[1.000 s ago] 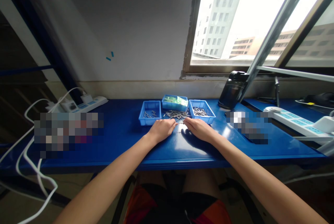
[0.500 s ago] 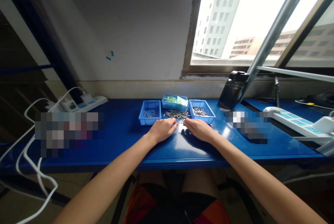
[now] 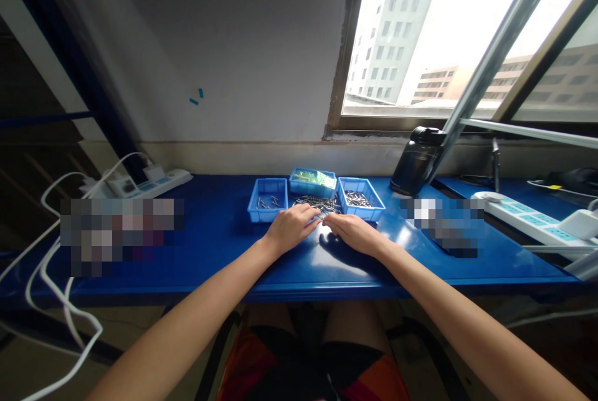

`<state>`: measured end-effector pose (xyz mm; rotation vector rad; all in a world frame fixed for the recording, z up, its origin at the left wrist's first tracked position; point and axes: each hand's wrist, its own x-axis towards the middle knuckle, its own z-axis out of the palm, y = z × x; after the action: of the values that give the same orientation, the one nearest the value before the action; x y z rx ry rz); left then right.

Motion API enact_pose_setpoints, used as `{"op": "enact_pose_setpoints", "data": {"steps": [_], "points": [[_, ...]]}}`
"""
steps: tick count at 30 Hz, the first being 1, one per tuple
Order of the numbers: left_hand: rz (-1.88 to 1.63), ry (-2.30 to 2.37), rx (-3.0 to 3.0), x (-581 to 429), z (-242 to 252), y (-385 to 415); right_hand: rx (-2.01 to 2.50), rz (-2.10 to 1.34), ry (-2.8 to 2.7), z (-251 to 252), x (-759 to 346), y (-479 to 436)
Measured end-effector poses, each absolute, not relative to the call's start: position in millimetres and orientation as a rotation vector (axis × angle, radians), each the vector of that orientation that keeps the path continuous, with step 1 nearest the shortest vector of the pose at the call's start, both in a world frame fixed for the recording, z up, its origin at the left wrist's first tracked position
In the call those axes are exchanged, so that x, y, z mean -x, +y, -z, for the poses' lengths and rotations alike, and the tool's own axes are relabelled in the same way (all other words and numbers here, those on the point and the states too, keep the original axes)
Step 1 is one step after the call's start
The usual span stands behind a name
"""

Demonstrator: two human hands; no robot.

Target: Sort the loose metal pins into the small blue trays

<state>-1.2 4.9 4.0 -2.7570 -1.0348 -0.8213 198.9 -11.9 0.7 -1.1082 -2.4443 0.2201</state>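
My left hand (image 3: 290, 228) and my right hand (image 3: 350, 231) meet at the fingertips over the blue table, both closed in a pinch. Between them shows a thin metal pin (image 3: 321, 217), mostly covered by the fingers; its exact kind is too small to make out. Just beyond the hands lies a loose pile of thin metal pins (image 3: 322, 203), partly hidden by my left hand. A blue bin (image 3: 253, 214) at the left holds a few pins. The blue bin (image 3: 378, 209) at the right holds many more.
Behind the pile stands a third blue bin (image 3: 299, 189) with greenish plastic packets. A black bottle (image 3: 411, 164) is at the back right. Power strips (image 3: 518, 211) lie at both sides, with white cables (image 3: 51, 283) hanging at the left. Blurred-out items flank the work spot.
My hands have drawn closer together, so less of the thin pin shows between them. My left fingers have lifted slightly and cover more of the pile. The bins stay put.
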Motion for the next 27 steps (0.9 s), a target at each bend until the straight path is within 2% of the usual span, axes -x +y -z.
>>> {"op": "enact_pose_setpoints", "data": {"steps": [11,17,24,27], "points": [[0.769,-0.891,2.863,0,-2,4,1.116,-0.150,-2.458,1,-198,-11],[0.752,-0.973,2.856,0,-5,0,1.163,-0.082,-2.429,-3,-197,-15],[0.696,-1.024,2.854,-1,-1,3,0.963,-0.020,-2.363,-9,-202,-25],[0.691,-1.022,2.870,-1,-2,2,0.898,0.120,-2.247,-7,-207,-27]]}}
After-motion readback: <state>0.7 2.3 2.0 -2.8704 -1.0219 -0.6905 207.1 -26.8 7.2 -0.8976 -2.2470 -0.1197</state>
